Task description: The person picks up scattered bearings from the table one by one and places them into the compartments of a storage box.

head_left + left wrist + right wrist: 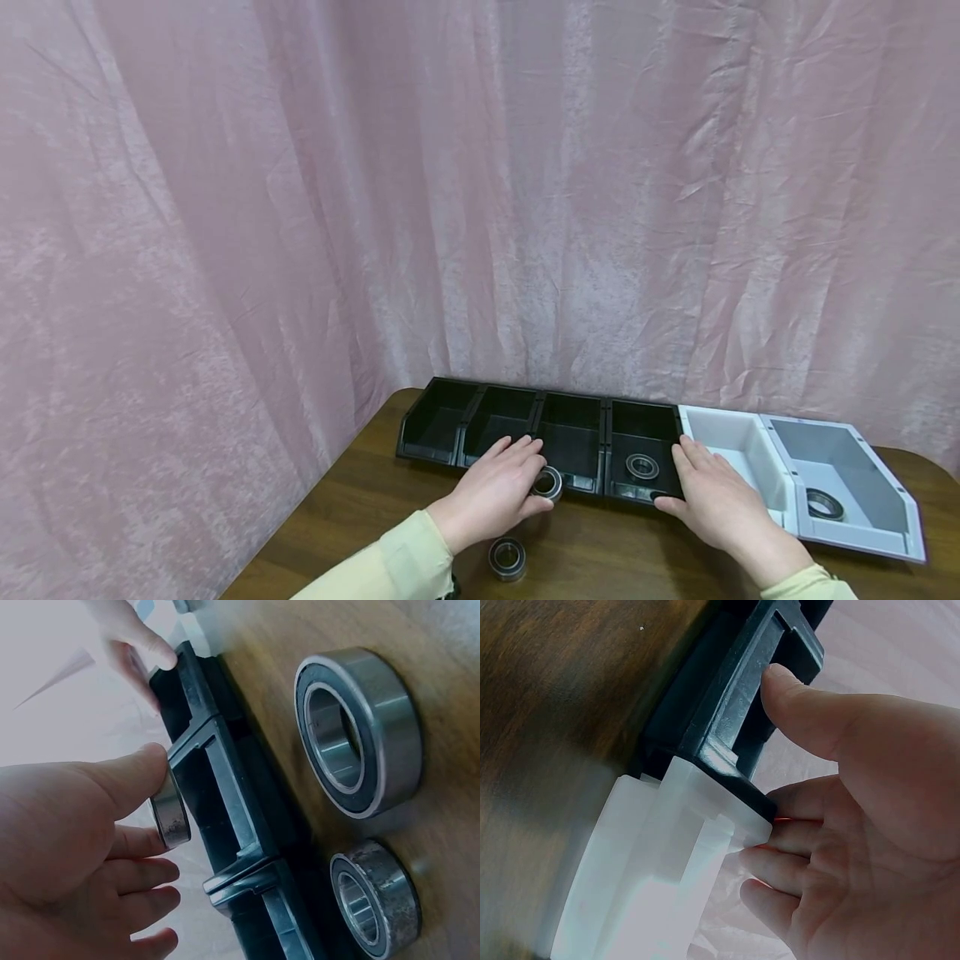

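Observation:
My left hand (498, 487) pinches a steel ball bearing (172, 817) between thumb and index finger, the other fingers loosely spread. It holds the bearing near the front lips of the middle black bins (572, 442). On the table below lie a large bearing (390, 727) and a smaller one (386, 896), both seen in the left wrist view. My right hand (716, 496) rests with relaxed fingers where the rightmost black bin (671, 417) meets a white bin (787, 500). Its thumb touches the black bin's front lip. Inside that black bin lies another bearing (642, 477).
Several bins form a row along the back of the wooden table (585, 550). At the right end, a grey bin (870, 533) holds a dark-sealed bearing (836, 504). A pink curtain (570, 208) hangs right behind the row.

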Demonstrator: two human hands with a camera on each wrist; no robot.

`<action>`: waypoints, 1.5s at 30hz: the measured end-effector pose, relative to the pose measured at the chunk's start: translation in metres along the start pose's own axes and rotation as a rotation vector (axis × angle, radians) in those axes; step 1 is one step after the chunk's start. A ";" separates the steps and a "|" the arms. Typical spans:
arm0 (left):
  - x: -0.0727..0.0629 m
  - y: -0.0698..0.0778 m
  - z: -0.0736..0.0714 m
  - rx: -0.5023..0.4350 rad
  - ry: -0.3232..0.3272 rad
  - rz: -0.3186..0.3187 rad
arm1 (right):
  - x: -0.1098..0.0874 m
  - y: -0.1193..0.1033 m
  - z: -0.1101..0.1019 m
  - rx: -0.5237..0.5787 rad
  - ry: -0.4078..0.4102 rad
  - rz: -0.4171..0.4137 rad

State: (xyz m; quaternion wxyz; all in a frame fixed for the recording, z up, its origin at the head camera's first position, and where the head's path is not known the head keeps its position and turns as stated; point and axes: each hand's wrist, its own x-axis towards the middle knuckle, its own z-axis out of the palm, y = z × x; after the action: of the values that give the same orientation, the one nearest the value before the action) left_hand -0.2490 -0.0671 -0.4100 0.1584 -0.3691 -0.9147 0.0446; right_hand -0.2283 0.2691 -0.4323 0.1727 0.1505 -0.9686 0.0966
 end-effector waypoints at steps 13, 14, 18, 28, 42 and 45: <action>0.022 -0.001 0.010 0.031 0.025 -0.008 | 0.000 -0.001 -0.002 0.006 -0.020 0.006; 0.023 -0.001 0.010 0.031 0.025 -0.009 | 0.000 -0.001 -0.002 0.007 -0.020 0.007; 0.030 -0.001 0.010 0.018 0.012 -0.016 | 0.000 -0.001 -0.002 0.007 -0.011 0.003; 0.046 0.001 0.013 -0.014 -0.036 -0.077 | 0.000 0.000 0.000 0.002 -0.017 0.003; 0.070 0.002 0.024 -0.051 -0.054 -0.133 | 0.000 -0.001 -0.001 0.002 -0.020 0.009; 0.074 0.002 0.025 -0.068 -0.063 -0.151 | 0.000 -0.002 -0.001 0.000 -0.018 0.007</action>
State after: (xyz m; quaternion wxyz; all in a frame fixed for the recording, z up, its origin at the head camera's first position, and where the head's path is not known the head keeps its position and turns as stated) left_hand -0.3061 -0.0138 -0.4154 0.1199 -0.3027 -0.9454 0.0130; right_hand -0.2274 0.2677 -0.4312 0.1636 0.1479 -0.9707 0.0958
